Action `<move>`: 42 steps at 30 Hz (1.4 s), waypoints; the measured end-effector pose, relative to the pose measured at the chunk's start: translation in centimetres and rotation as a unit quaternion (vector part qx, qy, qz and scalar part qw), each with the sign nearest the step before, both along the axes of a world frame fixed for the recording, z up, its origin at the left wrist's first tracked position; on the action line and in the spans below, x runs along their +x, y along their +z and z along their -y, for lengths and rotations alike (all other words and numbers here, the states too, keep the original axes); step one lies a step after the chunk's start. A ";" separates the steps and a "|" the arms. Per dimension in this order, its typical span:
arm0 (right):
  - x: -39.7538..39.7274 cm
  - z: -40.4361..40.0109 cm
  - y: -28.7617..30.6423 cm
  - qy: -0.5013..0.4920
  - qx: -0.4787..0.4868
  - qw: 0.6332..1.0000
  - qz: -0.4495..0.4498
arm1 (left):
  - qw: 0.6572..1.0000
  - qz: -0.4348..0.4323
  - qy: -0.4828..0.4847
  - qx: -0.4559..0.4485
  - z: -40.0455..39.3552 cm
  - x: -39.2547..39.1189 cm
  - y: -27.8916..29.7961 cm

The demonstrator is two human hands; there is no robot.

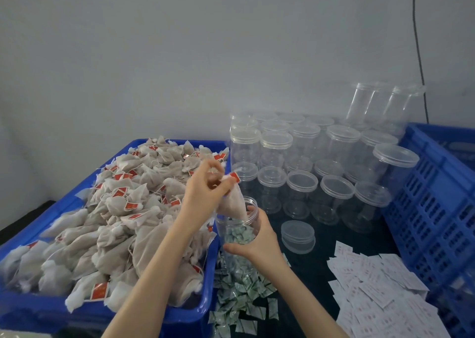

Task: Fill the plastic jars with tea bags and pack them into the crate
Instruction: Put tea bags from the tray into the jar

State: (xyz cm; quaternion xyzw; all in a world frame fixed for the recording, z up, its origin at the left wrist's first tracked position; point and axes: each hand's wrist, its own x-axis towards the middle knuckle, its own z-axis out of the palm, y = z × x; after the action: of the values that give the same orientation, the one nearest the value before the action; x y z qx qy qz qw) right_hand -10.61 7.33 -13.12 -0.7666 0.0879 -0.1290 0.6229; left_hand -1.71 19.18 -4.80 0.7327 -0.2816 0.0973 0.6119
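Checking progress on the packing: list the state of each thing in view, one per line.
Left hand: pinches a tea bag.
Tea bag: hanging partly inside the jar mouth.
Right hand: grips the open jar.
Open jar: lidless, tilted, small green packets inside.
Loose lid: off, on the table.
Empty jars: lidded, stacked.
Blue tub: heaped with tea bags.

Left hand (203, 191): pinches tea bag (232, 204) over open jar (237, 222). Right hand (257, 242): grips jar. Blue tub (180, 317): heaped tea bags.

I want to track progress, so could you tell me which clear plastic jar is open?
The clear plastic jar gripped by the right hand; the others wear lids.
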 end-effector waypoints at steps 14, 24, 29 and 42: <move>-0.3 0.3 0.1 -0.043 0.008 0.999 0.023 | 0.965 0.024 0.077 0.251 -1.6 1.9 -1.2; -0.9 1.0 -0.6 -0.033 0.001 0.999 0.022 | 0.708 0.057 0.248 0.658 -2.6 4.3 -4.2; -0.9 0.7 -0.8 -0.022 0.008 0.999 0.022 | 0.722 0.056 0.246 0.644 -2.6 4.0 -4.2; -0.2 0.2 -1.3 -0.017 -0.009 1.000 0.007 | 0.978 0.149 0.137 0.052 -0.2 0.9 -1.1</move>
State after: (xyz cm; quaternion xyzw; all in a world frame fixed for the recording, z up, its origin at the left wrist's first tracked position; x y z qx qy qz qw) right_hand -10.78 7.10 -14.39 -0.7696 0.0958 -0.1456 0.6143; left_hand -0.85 19.39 -5.86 0.7724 -0.2719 0.2735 0.5046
